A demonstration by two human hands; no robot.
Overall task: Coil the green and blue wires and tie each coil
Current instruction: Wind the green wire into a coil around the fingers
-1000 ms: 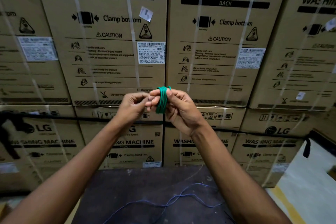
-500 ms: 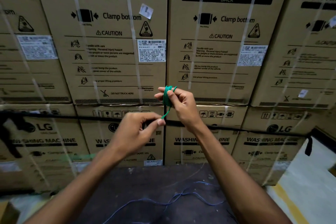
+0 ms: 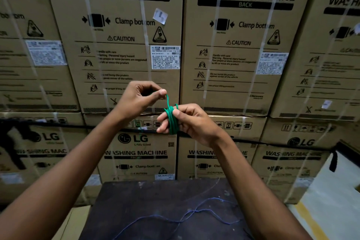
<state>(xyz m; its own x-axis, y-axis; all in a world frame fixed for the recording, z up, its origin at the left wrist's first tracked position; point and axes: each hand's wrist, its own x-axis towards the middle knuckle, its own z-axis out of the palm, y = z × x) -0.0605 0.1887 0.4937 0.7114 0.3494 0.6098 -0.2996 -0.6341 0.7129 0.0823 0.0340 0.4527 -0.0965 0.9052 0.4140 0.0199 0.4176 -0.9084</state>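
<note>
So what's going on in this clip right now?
A person is tying off a small coil of green wire, wound round the fingers of the right hand. The left hand pinches the wire's free end, pulled up above the coil. A thin blue wire lies loose and uncoiled on the dark tabletop below.

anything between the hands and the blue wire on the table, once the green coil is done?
Nothing visible lies over the blue wire; it sprawls loose on the dark table. But both hands are occupied: the right hand grips the green coil, and the left hand pinches its free end above it.
</note>
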